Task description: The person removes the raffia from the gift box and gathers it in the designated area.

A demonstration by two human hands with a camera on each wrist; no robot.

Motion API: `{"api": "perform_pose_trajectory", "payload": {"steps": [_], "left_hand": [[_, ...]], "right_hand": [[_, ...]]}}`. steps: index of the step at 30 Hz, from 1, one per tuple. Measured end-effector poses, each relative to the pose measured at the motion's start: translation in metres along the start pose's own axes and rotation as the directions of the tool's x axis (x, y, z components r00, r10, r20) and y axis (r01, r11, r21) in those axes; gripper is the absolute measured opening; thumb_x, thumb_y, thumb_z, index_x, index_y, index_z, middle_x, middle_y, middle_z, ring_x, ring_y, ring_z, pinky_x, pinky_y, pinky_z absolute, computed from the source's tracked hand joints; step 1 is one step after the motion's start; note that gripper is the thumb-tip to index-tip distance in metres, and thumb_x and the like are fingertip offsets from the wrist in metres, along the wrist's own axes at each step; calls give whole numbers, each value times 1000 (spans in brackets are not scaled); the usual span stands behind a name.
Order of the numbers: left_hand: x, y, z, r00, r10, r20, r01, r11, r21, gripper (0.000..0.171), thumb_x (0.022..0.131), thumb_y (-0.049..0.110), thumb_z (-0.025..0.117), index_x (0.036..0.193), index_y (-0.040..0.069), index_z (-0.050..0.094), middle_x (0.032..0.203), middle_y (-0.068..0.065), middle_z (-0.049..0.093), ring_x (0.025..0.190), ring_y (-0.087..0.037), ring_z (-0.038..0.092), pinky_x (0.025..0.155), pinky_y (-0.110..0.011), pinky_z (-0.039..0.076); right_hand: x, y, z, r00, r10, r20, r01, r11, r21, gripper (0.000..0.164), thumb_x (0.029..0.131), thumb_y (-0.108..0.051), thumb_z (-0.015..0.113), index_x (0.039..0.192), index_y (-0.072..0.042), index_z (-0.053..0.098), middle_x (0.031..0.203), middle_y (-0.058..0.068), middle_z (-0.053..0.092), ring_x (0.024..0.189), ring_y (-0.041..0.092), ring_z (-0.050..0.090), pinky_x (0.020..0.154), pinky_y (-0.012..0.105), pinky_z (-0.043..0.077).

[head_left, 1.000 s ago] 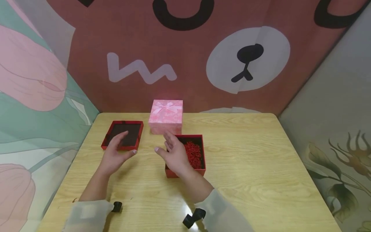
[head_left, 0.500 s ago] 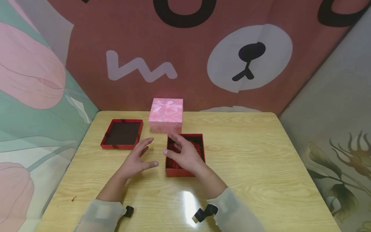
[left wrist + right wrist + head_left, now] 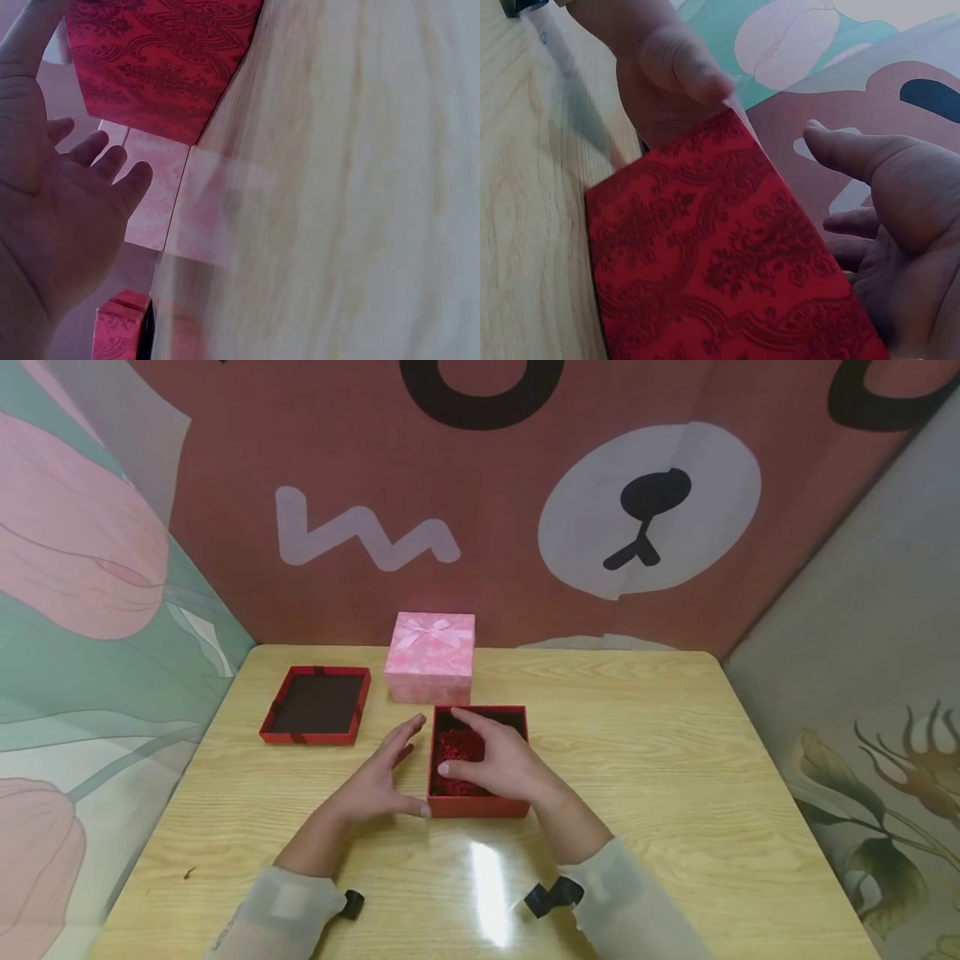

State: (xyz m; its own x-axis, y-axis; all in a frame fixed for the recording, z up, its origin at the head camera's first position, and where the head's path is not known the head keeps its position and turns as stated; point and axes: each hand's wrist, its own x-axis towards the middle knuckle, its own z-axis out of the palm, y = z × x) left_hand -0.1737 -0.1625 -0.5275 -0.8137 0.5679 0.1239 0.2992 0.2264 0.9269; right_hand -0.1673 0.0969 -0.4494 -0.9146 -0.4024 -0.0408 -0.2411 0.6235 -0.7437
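Observation:
A red box (image 3: 480,807) without its lid stands mid-table, with dark inner walls and red crinkled shreds (image 3: 459,750) inside. My left hand (image 3: 378,785) is beside the box's left wall, fingers spread, thumb near the front left corner; whether it touches cannot be told. My right hand (image 3: 510,762) hovers over the box opening and hides its right part. Both hands are free of any held thing. In the right wrist view, the box's patterned wall (image 3: 712,247) shows between the left hand (image 3: 667,82) and the right hand (image 3: 907,217).
A pink box (image 3: 430,658) with a ribbon bow stands just behind the red box. To the left lies a red lid (image 3: 315,704), its dark inside facing up. A small brown scrap (image 3: 190,872) lies near the table's left edge. Printed walls border the wooden table (image 3: 637,760).
My left hand has moved right, from near the lid to the red box's left side. The right hand has shifted right over the box, uncovering the shreds on the left. Boxes have not moved.

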Motion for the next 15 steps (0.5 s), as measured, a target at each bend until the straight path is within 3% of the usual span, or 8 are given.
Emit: {"api": "perform_pose_trajectory", "payload": {"steps": [6, 11, 15], "left_hand": [[1, 4, 6, 999, -46, 10, 46, 999, 6, 142, 64, 19, 102, 167, 36, 6, 173, 0, 0, 157, -36, 14, 124, -57, 25], [3, 5, 13, 1000, 17, -3, -17, 999, 42, 140, 63, 24, 103, 168, 24, 10, 174, -1, 4, 158, -29, 13, 125, -51, 27], [5, 5, 17, 998, 54, -13, -53, 995, 85, 133, 66, 28, 101, 168, 23, 15, 174, 3, 8, 158, -24, 15, 125, -46, 28]], "right_hand": [[3, 4, -3, 1000, -7, 27, 10, 996, -89, 95, 86, -50, 83, 162, -15, 38, 161, 5, 45, 146, 28, 43, 119, 47, 39], [4, 3, -3, 998, 20, 66, -9, 986, -168, 96, 86, -48, 83, 160, -7, 38, 159, 12, 45, 146, 31, 42, 121, 48, 38], [4, 2, -2, 992, 63, 105, -36, 970, -241, 97, 86, -49, 83, 159, -4, 38, 159, 16, 45, 147, 33, 42, 121, 47, 37]]}}
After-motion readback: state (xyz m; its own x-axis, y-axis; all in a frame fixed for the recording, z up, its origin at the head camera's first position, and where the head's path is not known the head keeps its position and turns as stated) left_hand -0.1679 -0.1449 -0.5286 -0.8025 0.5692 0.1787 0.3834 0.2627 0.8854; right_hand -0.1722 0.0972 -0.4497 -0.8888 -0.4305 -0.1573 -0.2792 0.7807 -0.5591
